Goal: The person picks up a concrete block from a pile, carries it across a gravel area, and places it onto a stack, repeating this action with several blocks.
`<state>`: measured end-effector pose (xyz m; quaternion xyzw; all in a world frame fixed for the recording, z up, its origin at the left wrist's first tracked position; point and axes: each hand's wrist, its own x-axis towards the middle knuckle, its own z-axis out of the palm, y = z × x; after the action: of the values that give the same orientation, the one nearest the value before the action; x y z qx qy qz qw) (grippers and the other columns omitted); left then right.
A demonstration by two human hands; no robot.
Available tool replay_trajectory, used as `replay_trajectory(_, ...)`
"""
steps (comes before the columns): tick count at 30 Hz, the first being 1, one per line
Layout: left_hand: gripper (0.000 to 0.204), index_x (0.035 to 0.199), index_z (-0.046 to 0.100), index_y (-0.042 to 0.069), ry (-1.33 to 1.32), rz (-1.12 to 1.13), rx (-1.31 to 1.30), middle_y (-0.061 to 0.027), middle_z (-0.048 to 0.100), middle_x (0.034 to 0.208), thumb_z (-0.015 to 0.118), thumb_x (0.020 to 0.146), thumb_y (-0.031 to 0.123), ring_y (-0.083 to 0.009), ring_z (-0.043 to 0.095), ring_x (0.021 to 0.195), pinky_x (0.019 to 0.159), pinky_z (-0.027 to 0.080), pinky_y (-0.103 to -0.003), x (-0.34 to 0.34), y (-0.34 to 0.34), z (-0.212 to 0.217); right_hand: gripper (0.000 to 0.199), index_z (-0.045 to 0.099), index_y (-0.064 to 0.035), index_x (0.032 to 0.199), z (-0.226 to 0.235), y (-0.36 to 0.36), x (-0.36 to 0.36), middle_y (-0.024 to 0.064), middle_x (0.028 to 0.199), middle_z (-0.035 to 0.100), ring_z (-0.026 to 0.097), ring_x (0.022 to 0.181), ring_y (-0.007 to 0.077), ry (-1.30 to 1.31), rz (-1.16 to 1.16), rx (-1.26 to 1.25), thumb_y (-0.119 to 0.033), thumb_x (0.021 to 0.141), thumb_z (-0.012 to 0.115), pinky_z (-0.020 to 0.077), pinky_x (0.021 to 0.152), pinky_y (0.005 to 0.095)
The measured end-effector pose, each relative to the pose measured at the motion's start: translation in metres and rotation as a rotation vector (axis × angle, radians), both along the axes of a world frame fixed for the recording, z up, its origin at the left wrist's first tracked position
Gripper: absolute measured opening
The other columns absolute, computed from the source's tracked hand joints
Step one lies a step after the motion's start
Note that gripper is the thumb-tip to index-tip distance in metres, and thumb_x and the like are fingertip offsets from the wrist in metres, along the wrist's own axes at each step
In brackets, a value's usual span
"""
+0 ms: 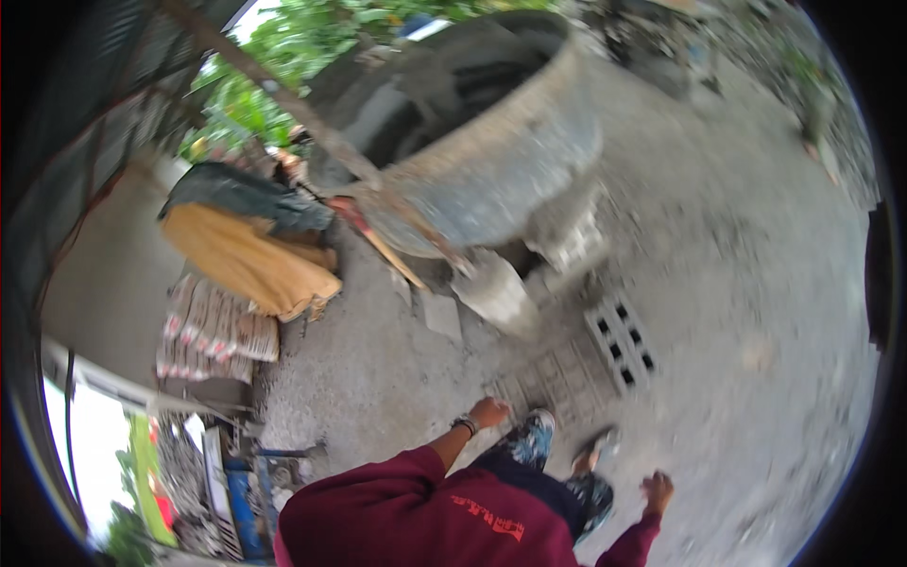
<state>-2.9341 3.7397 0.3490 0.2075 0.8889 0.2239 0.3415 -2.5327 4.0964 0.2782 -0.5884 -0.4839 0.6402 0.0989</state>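
My left hand (489, 412), with a dark band on its wrist, hangs beside my leg over the grey ground. Its fingers look loosely bent and I see nothing in them. Out to the right, my right hand (658, 491) hangs with the fingers half curled and apart, also holding nothing visible. Neither hand touches anything. Just ahead of my feet lies a hollow concrete block (620, 342), beside a patch of flat ground marked with block-shaped outlines (557, 383). The picture is somewhat blurred.
A large round metal mixing drum (501, 180) stands ahead on block supports (572, 236), a wooden post (274, 90) slanting across it. A cement-covered shovel (496, 293) leans there. Left are stacked bags (217, 326), an orange-brown cover (236, 250) and blue machinery (248, 501).
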Motion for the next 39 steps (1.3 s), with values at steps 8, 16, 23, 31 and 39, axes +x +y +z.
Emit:
replay_trajectory(8,0.039,0.088,0.068,0.005,-0.145,-0.155,-0.014,-0.0223,0.067,0.089,0.052,0.084,0.040,-0.0394,0.065,0.086,0.074,0.049,-0.047,-0.130,0.121,-0.031,0.027,0.061,-0.0009,0.093,-0.083,0.099,-0.075,0.0130,0.066,0.065,0.058,0.043,0.0187,-0.035,-0.045,0.101,-0.027,0.087,0.057,0.0381,0.033,0.0293)
replay_trajectory(16,0.043,0.096,0.067,0.003,-0.271,-0.285,0.001,-0.0201,0.068,0.097,0.049,0.091,0.041,-0.0379,0.065,0.093,0.080,0.049,-0.046,-0.267,0.229,-0.104,0.012,0.059,-0.0098,0.078,-0.151,0.004,-0.148,0.0114,0.069,0.058,0.057,0.063,0.0271,-0.151,0.223,0.213,-0.022,0.077,0.060,0.0436,0.054,0.0411)
replay_trajectory(23,0.044,0.099,0.067,0.003,-0.282,-0.413,-0.045,-0.0199,0.068,0.097,0.049,0.093,0.042,-0.0358,0.065,0.099,0.083,0.048,-0.043,-0.320,0.268,-0.134,0.036,0.067,-0.0209,0.102,-0.249,-0.072,-0.195,0.0119,0.102,0.064,0.057,0.097,0.0306,-0.326,0.506,0.129,-0.037,0.070,0.067,0.0445,0.083,0.0431)
replay_trajectory(31,0.035,0.090,0.060,0.001,0.065,-0.849,-0.037,-0.0209,0.063,0.094,0.047,0.094,0.033,-0.0387,0.061,0.091,0.077,0.049,-0.049,-0.293,0.305,-0.151,0.033,0.064,-0.0023,0.078,-0.336,-0.047,-0.207,0.0177,0.076,0.065,0.059,0.066,0.0373,-0.472,0.426,0.469,-0.036,0.080,0.063,0.0437,0.059,0.0521)
replay_trajectory(39,0.103,0.133,0.040,-0.015,0.116,-0.445,-0.222,-0.0342,0.055,0.123,0.072,0.071,0.061,-0.0415,0.054,0.119,0.097,0.045,-0.043,-0.329,0.362,-0.336,0.104,0.043,0.0139,0.133,-0.310,0.084,-0.300,0.0343,0.125,0.054,0.052,0.121,0.0436,-0.445,0.097,0.015,-0.066,0.071,0.070,0.0406,0.102,0.0436)
